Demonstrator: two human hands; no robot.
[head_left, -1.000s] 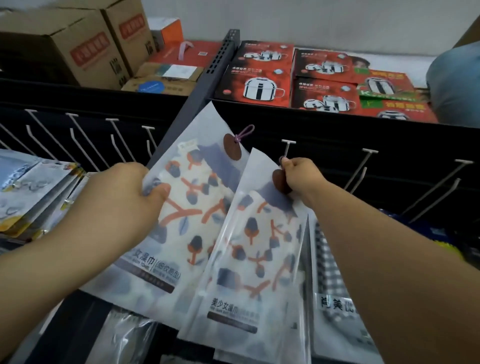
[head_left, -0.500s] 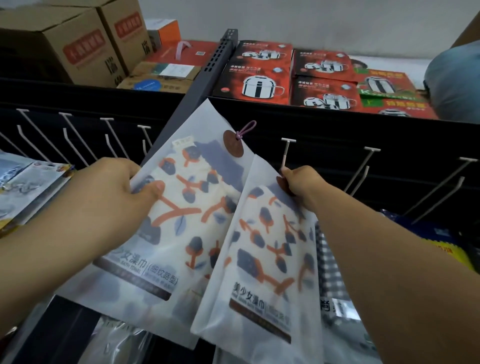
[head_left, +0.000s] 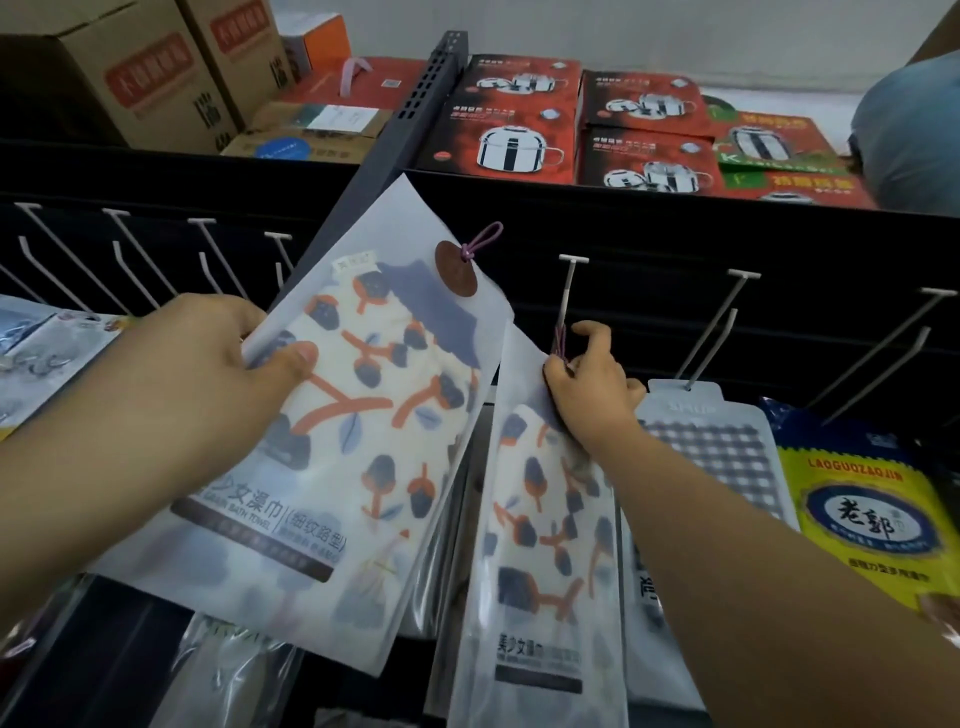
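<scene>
Grips: left (head_left: 208, 374) pinches packet (head_left: 363, 467), right (head_left: 592, 395) pinches loop (head_left: 560, 340).

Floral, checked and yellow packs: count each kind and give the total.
Floral: 2, the left floral pack in the left hand and the right floral pack in the right hand.
Checked: 1, the checked pack.
Yellow: 1, the yellow pack.
Total: 4.

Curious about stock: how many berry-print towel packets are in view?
2. The tilted packet is gripped by the left hand; the upright packet is below the right hand, which pinches its purple loop by a hook. Others may hide behind.
</scene>
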